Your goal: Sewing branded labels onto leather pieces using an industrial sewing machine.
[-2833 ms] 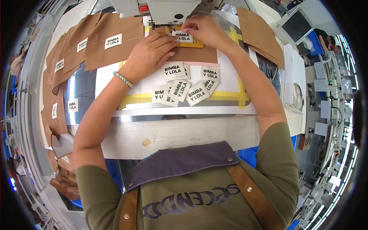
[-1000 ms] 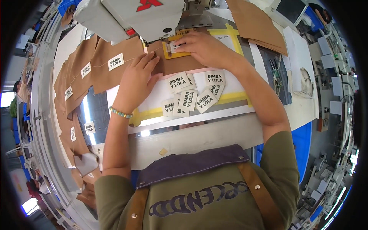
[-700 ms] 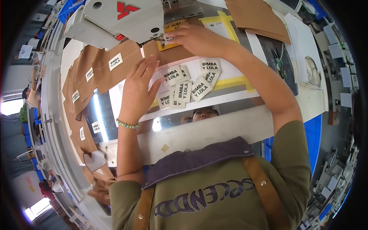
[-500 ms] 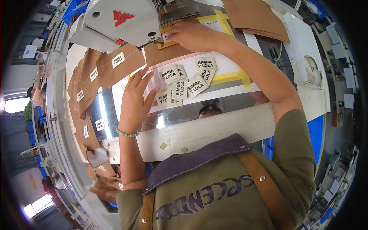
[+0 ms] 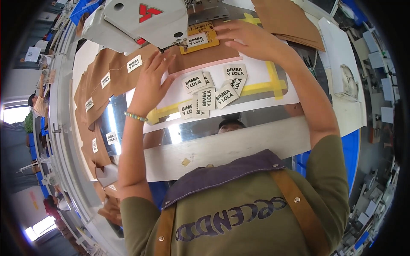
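A white label (image 5: 197,39) with black print sits inside the yellow frame (image 5: 213,39) on a brown piece (image 5: 205,54), close by the sewing machine head (image 5: 149,22). My right hand (image 5: 254,40) is just right of the frame, fingers apart, with nothing seen in it; its fingertips are near or over the frame's right edge. Stretched out, my left hand (image 5: 151,83) lies with its fingertips on the brown material below the machine head. Between my hands, several loose labels (image 5: 206,99) overlap on a white sheet (image 5: 252,90) edged with yellow tape.
A chain of brown pieces with labels (image 5: 99,83) runs down the table's left side. Flat brown sheets (image 5: 290,21) are stacked at the far right. A small pair of dark-handled snips (image 5: 308,59) lies near them. Blue bins (image 5: 351,158) stand below the right table edge.
My right hand has drawn back to the right from the yellow frame, uncovering the label in it. My left hand's fingertips have shifted slightly up and right onto the brown piece.
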The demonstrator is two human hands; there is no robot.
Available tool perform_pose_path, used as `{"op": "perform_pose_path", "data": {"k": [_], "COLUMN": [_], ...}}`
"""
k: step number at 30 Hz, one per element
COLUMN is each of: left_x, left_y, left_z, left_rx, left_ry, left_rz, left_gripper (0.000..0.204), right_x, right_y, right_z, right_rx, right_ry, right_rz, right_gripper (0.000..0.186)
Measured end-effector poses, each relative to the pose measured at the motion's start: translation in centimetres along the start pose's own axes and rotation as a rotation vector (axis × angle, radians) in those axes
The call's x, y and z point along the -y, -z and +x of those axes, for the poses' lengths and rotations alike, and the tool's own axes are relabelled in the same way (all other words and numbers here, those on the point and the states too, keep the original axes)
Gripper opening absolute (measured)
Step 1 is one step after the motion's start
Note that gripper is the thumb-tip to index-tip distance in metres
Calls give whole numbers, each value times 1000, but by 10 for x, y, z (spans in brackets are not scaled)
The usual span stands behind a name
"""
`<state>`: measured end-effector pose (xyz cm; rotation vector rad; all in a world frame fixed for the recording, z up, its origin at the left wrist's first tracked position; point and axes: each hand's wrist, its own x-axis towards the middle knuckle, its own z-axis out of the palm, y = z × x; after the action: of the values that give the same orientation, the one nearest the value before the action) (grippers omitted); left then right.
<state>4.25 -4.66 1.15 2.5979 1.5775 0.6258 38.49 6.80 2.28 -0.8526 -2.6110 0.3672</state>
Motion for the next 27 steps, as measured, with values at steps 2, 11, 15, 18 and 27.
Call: {"op": "perform_pose_path", "data": {"k": [2, 11, 15, 18, 27], "left_x": [9, 11, 9, 1, 2], "left_y": [-4, -20, -31, -33, -39], "left_z": [9, 38, 54, 64, 66], "left_rx": [31, 70, 47, 72, 33], "left_ry": [-49, -67, -170, -148, -159], "left_rz": [98, -15, 6, -27, -10], "left_gripper": [53, 49, 45, 43, 44], "right_x": [-15, -91, -112, -121, -119], "right_y": [7, 4, 13, 11, 13], "right_z": [-19, -37, -43, -45, -44], "right_rx": [-83, -388, -394, -408, -397], "right_ry": [2, -183, -220, -229, -240], "right_rz": [3, 172, 281, 343, 303], "right_gripper": [30, 25, 24, 23, 22]}}
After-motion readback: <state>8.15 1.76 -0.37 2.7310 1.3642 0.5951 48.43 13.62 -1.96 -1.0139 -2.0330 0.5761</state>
